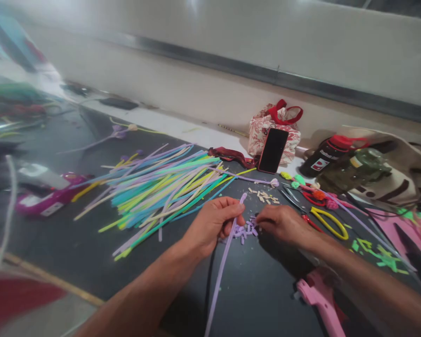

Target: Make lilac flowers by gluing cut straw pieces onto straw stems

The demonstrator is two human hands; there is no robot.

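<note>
My left hand (214,223) is closed in a pinch on a long lilac pipe cleaner (220,276) that runs from near the bottom edge up past my fingers. My right hand (282,223) rests on the dark mat with its fingertips pressed together at a small heap of short lilac cut pieces (246,230); what it grips is too small to make out. A second scatter of pale cut bits (265,196) lies just beyond.
A big fan of coloured pipe cleaners (161,187) lies to the left. Scissors with yellow and red handles (319,220), a pink glue gun (321,299), a black phone (272,150) against a patterned bag, bottles (331,154) and green scraps (382,255) sit to the right.
</note>
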